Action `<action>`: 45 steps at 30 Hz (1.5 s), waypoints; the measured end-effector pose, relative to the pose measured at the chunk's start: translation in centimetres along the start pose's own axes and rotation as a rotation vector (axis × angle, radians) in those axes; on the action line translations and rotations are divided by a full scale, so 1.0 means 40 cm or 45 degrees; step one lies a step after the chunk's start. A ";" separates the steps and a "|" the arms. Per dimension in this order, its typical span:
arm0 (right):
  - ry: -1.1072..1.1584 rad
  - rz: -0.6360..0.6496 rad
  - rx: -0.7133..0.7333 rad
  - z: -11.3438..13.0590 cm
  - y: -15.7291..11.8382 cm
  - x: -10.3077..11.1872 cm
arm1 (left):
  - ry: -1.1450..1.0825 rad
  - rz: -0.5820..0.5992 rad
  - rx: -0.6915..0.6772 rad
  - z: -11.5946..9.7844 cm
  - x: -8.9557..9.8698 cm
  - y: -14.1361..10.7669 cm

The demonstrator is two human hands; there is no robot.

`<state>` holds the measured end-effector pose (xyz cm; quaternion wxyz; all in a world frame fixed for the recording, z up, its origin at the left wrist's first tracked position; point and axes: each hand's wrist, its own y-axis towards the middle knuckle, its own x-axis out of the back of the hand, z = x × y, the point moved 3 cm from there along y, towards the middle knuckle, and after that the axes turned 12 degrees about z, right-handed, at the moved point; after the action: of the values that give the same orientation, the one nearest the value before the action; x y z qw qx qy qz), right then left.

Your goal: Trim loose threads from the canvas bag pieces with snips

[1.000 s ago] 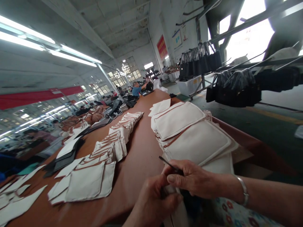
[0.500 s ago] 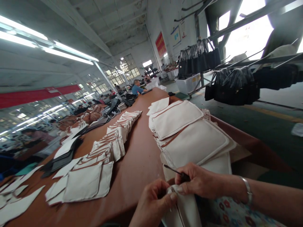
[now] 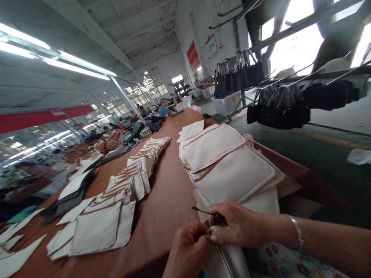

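- Tilting flatter than a second earlier, the thin dark tool (image 3: 203, 211) had its tip pointing left, lower in the frame than before, and more of the cream piece (image 3: 227, 258) showed below the hands.
- From where I stood, that piece was at the bottom centre of the frame, a dark line running down it, its upper edge at the fingers.
- The person's left hand (image 3: 189, 245) pinched that edge between thumb and bent fingers, just beside the other hand.
- The right hand (image 3: 240, 224) was curled round the tool's handle, its thumb pressed on the cream piece; a silvery bracelet (image 3: 297, 233) circled the wrist.
- Flower-patterned cloth (image 3: 279, 258) showed beneath the right forearm, at the lower right.
- Right of centre, a pile of cream panels (image 3: 240, 177) overlapped on the brown tabletop (image 3: 171, 193), just beyond the hands.
- Left of centre, a long row of cream pieces with brown edges (image 3: 98, 227) leaned one on another, well apart from that pile.
- Farther left lay dark panels (image 3: 69, 200) with a white one on top.
- Black bags (image 3: 278, 112) hung from a rack at the upper right, near a white bin (image 3: 227, 104).
- Near the top centre, a co-worker in blue (image 3: 164, 109) was at the table's far end.
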<state>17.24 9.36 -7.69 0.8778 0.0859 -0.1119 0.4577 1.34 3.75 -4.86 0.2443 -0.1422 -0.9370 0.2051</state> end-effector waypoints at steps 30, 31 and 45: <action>-0.002 0.053 0.571 0.002 -0.059 0.026 | -0.207 0.374 -0.231 0.066 -0.025 0.035; 0.130 0.102 0.436 0.001 -0.056 0.034 | -0.154 0.396 -0.261 0.060 -0.023 0.029; 0.159 0.411 0.152 0.035 -0.027 0.047 | 0.252 0.094 -0.403 -0.010 -0.002 -0.031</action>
<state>18.99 9.87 -5.90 0.7917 0.0901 -0.0422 0.6028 1.39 2.76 -4.00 0.3022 -0.2325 -0.9231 0.0490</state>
